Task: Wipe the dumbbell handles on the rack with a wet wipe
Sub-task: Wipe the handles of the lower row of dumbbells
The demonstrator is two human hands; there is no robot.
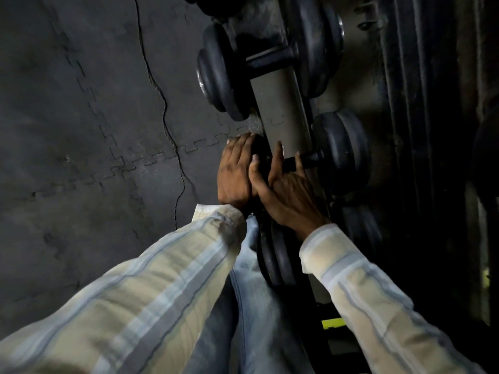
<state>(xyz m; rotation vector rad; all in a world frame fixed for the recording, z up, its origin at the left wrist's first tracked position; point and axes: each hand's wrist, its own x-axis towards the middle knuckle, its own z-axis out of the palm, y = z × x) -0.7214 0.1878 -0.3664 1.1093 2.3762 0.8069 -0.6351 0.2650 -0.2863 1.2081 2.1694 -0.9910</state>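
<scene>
Both arms are extended forward and down from the bottom edge of the view, each in a pale striped sleeve (151, 290), and the hands meet at the nearest visible dumbbell on the rack. The left hand (236, 171) is laid over the near weight head (258, 147) of that dumbbell, its fingers lying fairly straight over the dark round top, so that most of the head is covered. The right hand (289, 190) is set against the dumbbell handle (305, 160), with the fingers curled over and around the bar and the thumb reaching up toward the left hand. The handle runs from under these fingers to the far weight head (343, 152), which sits beyond the grey rack rail (280, 109).

The wet wipe cannot be made out; only a small pale edge is seen by the right forefinger (279, 152), and what it is cannot be told. A second dumbbell (259, 66) is rested across the rail further up, its handle exposed. Another dumbbell head (275, 257) below the wrists is half hidden by the sleeves and by pale blue trousers (251, 306). The right side of the view is lost in shadow. Interlocking floor mats (94, 117) are crossed by a thin dark cable (162, 103).
</scene>
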